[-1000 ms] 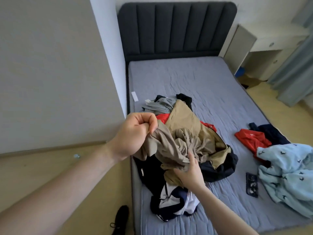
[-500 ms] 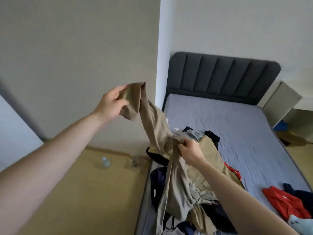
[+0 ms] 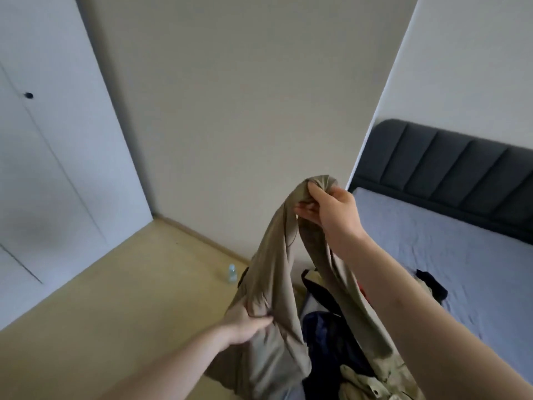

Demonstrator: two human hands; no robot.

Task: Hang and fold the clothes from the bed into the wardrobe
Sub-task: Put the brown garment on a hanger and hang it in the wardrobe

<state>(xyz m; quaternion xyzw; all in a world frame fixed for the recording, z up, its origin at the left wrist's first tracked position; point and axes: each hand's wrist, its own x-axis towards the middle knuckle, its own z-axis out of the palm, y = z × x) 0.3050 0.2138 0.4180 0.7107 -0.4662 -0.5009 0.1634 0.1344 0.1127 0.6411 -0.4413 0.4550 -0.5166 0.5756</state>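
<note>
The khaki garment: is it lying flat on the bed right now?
No. The khaki garment hangs in the air, its top bunched in the right hand while the left hand grips it lower down beside the bed.

khaki garment (image 3: 277, 255) hangs lifted above bed (image 3: 450, 241).

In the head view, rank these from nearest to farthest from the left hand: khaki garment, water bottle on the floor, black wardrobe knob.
1. khaki garment: gripped by the left hand itself, low on the cloth.
2. water bottle: on the floor by the wall, just above the hand.
3. wardrobe knob: far upper left, on the white door.
</note>
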